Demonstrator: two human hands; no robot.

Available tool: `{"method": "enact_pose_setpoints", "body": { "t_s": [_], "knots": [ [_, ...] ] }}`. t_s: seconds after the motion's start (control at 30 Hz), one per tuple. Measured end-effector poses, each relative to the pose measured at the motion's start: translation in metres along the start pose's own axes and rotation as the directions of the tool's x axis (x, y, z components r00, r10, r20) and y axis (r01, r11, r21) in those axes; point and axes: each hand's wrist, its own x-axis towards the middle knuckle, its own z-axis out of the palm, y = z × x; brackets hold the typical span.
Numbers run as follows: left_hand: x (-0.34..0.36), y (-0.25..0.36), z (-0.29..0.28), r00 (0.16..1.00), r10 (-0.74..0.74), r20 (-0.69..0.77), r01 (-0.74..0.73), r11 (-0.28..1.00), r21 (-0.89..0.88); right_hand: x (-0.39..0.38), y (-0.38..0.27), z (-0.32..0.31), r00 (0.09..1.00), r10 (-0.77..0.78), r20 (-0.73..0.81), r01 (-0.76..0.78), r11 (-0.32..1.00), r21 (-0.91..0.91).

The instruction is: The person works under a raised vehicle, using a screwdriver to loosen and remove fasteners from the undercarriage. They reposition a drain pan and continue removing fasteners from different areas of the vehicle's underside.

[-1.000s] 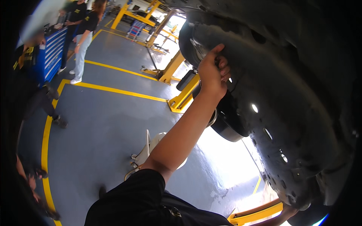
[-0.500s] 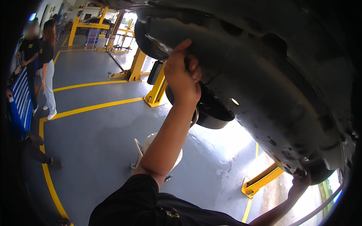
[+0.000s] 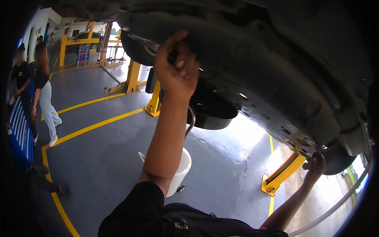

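- Left hand (image 3: 175, 71): fingers (image 3: 185, 65) curled shut around a dark tool (image 3: 172, 56), pressed to the car underbody (image 3: 276, 79).
- Right hand (image 3: 316, 168): raised against the underbody; grip cannot be told.
- Black drain pan (image 3: 211, 114): just below the left fingers; white bucket (image 3: 181, 170) lower.

Open air below the car underbody (image 3: 276, 71); black drain pan (image 3: 211, 112) and white drum (image 3: 179, 172) crowd the middle

We cannot tell what our left hand (image 3: 177, 69) grips; its fingers hide it. Our forearm covers much of the white bucket (image 3: 182, 168).
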Motion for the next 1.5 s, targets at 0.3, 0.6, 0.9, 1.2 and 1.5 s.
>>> {"method": "enact_pose_setpoints", "body": {
  "t_s": [0.3, 0.6, 0.9, 1.2, 1.5],
  "knots": [
    [0.008, 0.009, 0.006, 0.997, -0.056, 0.057, 0.055, 0.998, 0.029, -0.010, 0.001, -0.011, 0.996, 0.038, -0.084, -0.040, 0.999, -0.015],
    [0.014, 0.029, 0.008, 0.994, -0.108, 0.024, 0.106, 0.990, 0.097, -0.020, -0.014, -0.015, 0.989, -0.109, -0.099, 0.087, 0.975, -0.207],
    [0.007, 0.050, 0.025, 0.987, 0.158, -0.038, -0.056, 0.547, 0.835, -0.033, -0.014, -0.015, 0.951, -0.253, -0.180, 0.199, 0.941, -0.274],
    [-0.001, 0.046, 0.007, 0.909, 0.319, 0.268, -0.138, -0.376, 0.916, -0.029, -0.007, -0.026, 0.941, -0.309, -0.136, 0.276, 0.937, -0.214],
    [0.011, 0.031, 0.003, 0.843, 0.349, 0.409, -0.251, -0.417, 0.874, -0.026, -0.053, -0.005, 0.884, -0.421, -0.202, 0.369, 0.895, -0.251]
  ]
}}
